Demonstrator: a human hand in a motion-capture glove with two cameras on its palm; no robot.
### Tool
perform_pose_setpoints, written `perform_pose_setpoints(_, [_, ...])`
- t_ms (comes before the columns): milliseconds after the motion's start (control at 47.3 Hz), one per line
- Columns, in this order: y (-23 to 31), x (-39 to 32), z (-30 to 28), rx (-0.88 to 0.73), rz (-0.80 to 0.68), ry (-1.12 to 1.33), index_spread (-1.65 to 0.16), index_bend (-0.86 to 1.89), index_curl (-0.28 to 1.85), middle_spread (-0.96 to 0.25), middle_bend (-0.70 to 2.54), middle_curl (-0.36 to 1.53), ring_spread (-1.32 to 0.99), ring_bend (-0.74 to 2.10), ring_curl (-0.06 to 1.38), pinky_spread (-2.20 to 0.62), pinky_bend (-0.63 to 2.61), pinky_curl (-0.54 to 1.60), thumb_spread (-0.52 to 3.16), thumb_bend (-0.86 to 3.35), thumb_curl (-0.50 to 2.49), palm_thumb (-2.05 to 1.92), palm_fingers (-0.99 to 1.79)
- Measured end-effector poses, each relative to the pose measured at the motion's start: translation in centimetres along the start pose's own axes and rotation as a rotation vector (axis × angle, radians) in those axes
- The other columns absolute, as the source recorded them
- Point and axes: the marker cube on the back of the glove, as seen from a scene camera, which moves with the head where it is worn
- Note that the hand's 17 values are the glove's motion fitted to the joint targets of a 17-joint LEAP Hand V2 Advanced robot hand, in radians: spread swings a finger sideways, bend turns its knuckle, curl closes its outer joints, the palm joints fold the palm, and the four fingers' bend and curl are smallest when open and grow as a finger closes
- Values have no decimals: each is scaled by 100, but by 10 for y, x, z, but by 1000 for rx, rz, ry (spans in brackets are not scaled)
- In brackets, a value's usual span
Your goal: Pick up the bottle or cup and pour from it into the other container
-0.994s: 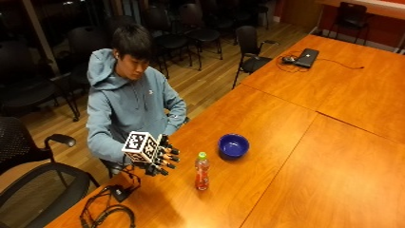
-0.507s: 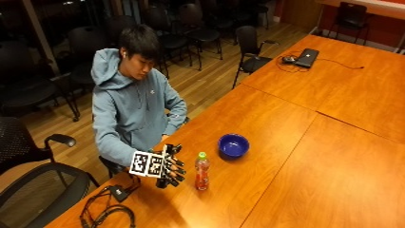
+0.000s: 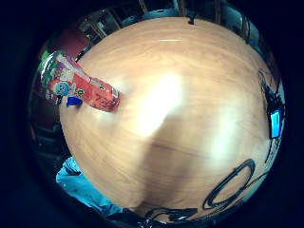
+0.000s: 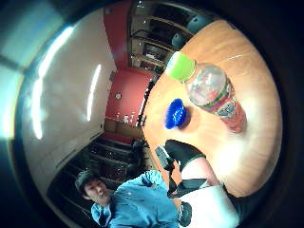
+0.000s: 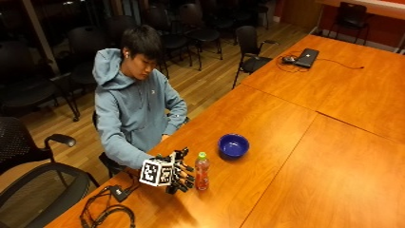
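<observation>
**Gloved hand beside bottle, no grip**

Outside view: person seated at the wooden table (image 5: 354, 156), right hand (image 5: 178, 172) in the black glove sits just beside the bottle (image 5: 202, 171), on the person's side of it. Fingers spread and fairly straight, pointing toward the bottle; can't tell from this angle if the fingertips touch it. Nothing wrapped around it.

Bottle stands upright on the table: green cap, clear upper part, red label and reddish contents below. Blue bowl (image 5: 233, 145) sits on the table near the bottle, on the far side from the hand, apart from it.

Thumb-side palm view: bottle (image 4: 211, 92) fills a good part of the frame, so it's close to the palm; bowl (image 4: 175, 114) beyond it; gloved thumb (image 4: 183, 151) visible, not around anything.

Little-finger-side palm view: bottle (image 3: 80, 88) at the edge of the picture, bare tabletop (image 3: 190, 118) across the rest.

Laptop (image 5: 307, 57) on the far end of the table, well apart.
</observation>
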Motion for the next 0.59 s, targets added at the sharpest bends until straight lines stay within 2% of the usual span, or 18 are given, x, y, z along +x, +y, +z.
perform_pose_setpoints(444, [-31,-7,41,-26,7,-187,-33,13,17,10,20,28,17,40,29,28,70,28,85,-3,35,56,-4])
perform_pose_setpoints(592, [-42,-16,61,-15,-2,-286,-34,13,17,9,21,29,17,44,30,27,71,28,84,-2,35,59,6])
